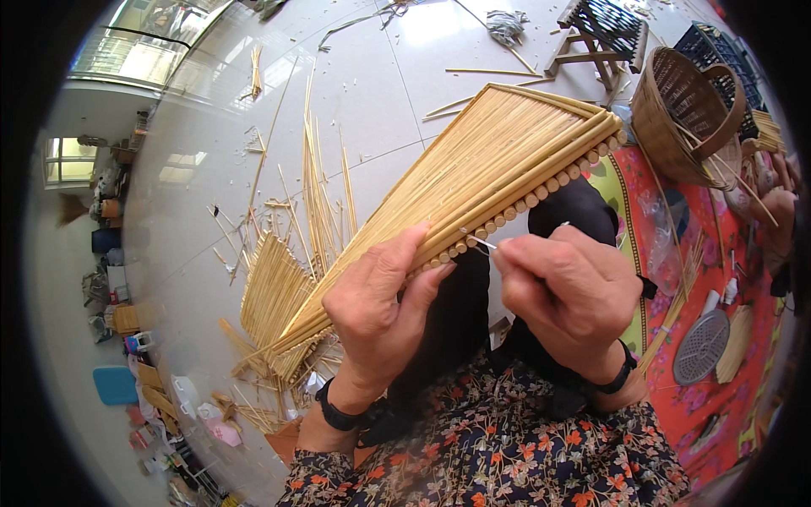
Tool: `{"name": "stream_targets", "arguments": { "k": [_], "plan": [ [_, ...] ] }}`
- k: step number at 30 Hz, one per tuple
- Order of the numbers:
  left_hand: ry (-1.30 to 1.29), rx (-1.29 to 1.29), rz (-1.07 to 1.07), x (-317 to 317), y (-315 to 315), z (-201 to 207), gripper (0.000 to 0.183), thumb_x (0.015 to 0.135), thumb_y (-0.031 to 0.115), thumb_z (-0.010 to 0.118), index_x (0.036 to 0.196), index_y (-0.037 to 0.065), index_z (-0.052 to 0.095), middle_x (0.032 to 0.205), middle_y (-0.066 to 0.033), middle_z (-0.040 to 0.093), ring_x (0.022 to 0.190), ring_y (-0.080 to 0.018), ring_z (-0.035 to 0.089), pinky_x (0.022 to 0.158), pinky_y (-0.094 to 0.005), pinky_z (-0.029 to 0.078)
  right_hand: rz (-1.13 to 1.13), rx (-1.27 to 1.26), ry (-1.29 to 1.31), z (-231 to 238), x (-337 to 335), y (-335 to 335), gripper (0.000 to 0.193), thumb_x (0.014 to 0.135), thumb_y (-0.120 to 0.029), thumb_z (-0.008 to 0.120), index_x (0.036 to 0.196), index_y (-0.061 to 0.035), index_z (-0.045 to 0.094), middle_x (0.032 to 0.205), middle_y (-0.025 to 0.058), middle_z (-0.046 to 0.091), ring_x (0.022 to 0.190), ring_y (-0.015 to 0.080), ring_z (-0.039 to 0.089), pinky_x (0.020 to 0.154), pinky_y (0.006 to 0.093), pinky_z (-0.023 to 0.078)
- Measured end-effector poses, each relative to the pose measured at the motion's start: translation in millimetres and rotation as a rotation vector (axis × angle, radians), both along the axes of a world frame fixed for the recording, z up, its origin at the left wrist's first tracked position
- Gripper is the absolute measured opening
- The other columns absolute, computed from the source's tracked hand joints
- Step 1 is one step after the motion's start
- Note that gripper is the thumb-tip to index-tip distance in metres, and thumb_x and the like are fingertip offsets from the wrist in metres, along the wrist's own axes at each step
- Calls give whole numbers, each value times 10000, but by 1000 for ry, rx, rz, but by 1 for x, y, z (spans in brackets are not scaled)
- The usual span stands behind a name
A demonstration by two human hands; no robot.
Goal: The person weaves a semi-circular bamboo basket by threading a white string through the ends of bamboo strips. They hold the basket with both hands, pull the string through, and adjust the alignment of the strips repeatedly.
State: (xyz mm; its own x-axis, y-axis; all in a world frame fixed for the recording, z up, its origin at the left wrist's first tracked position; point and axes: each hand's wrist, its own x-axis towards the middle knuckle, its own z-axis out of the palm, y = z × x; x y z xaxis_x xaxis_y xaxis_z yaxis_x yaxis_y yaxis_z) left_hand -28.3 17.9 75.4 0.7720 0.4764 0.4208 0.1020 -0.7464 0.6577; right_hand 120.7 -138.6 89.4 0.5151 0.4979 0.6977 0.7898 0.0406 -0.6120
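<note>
A panel of straw-coloured stalks laid side by side [481,169] slants across my lap, wide at its upper right end. Thicker stalks run along its near edge, and below them is a row of round cut stalk ends [532,200]. My left hand [376,308] is closed on this edge, thumb below and fingers on top. Just to its right, my right hand [570,283] pinches a thin white strand [481,242] that reaches the edge between the round ends. Whether the strand is thread or a needle is too small to tell.
A smaller stalk panel [274,283] and loose stalks [314,194] lie on the tiled floor at left. On the right, a wicker basket [676,118] stands near a wooden stand [596,42]. A grey oval strainer-like piece [701,346] rests on red floral cloth [667,397]. Another person's hand [779,232] is at far right.
</note>
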Motion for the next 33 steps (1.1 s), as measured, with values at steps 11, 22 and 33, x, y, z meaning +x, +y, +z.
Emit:
{"name": "stream_targets", "arguments": {
  "k": [11, 22, 33],
  "plan": [
    [-15, 68, -13, 0, 1, -2, 500, 840, 59, 937, 1311, 6, 778, 1034, -180, 811, 841, -301, 784, 744, -381, 618, -49, -20, -3, -5, -2, 6, 266, 774, 65, 848, 1005, -31, 760, 707, 65, 590, 573, 238, 613, 511, 356, 477],
    [-2, 39, -13, -2, 1, -1, 514, 837, 66, 941, 1320, 8, 777, 1034, -182, 810, 835, -299, 779, 740, -380, 615, -7, -7, 62, -4, 0, 6, 250, 779, 82, 839, 984, -32, 753, 702, 71, 592, 562, 243, 609, 506, 356, 474],
    [-25, 32, -16, -2, 2, -5, 513, 832, 57, 941, 1315, 4, 776, 1032, -188, 809, 831, -301, 779, 737, -382, 616, 41, -21, 93, -1, 0, 2, 252, 784, 107, 828, 989, -22, 758, 716, 70, 634, 565, 210, 613, 518, 324, 475]
  ]
}}
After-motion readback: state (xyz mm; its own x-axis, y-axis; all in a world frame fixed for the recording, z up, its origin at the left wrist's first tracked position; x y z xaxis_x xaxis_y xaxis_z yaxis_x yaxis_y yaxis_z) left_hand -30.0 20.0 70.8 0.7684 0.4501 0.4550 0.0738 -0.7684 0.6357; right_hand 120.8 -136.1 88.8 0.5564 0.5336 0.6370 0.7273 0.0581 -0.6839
